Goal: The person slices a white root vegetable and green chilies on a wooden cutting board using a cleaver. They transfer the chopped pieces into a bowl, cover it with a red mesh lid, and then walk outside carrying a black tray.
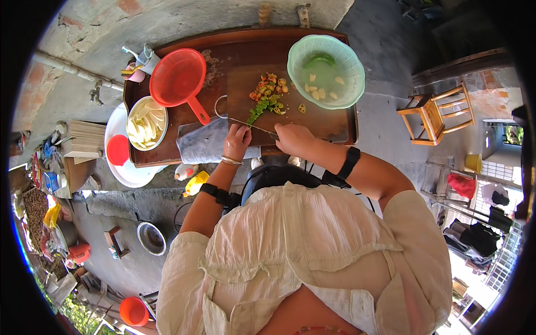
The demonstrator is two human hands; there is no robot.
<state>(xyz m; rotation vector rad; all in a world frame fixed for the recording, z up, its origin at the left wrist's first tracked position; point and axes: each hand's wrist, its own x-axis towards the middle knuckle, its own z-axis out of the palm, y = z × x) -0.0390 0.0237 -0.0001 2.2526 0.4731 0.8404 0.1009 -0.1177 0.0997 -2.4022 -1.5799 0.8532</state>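
My right hand (293, 138) grips the handle of a kitchen knife (255, 126), its thin blade pointing left across the near edge of a wooden cutting board (318, 125). Close by the blade, my left hand (238, 141) has its fingers curled on a green pepper (250, 121), most of it hidden by fingers and knife. Beyond the blade lie chopped green pepper pieces (268, 102), with a heap of red and orange chopped peppers (266, 86) behind them. A pale green plastic basket (356, 79) holding peeled garlic cloves (320, 93) stands at the board's far right.
A red strainer (197, 106) and a bowl of pale sliced vegetable (146, 123) occupy the table's left side. A grey cloth (203, 140) drapes over the front edge. Below left are a white basin (134, 173) and a yellow bottle (196, 183). A wooden chair (435, 117) stands right.
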